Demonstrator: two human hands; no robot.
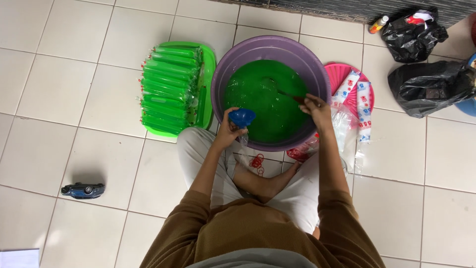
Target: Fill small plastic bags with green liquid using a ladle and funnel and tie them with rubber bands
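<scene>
Brown sleeves fill the bottom edge, shoulders cut off by the frame, and both forearms reach forward over crossed legs on the tiled floor. Left hand point(229, 130) is curled around the stem of a blue funnel point(242, 117), held just inside the near rim of the purple basin point(317, 74); what hangs beneath the funnel is clear plastic, mostly hidden by the fingers. Right hand point(317, 110) is closed on a dark ladle handle point(290, 94), whose bowl sinks out of sight in the green liquid point(263, 101). To the person's left, a green tray point(208, 59) holds stacked filled green tubes point(168, 89). On the other side, a pink tray point(334, 72) is half covered by plastic packets point(364, 106). Red rubber bands point(257, 162) lie by the foot, hard to make out.
</scene>
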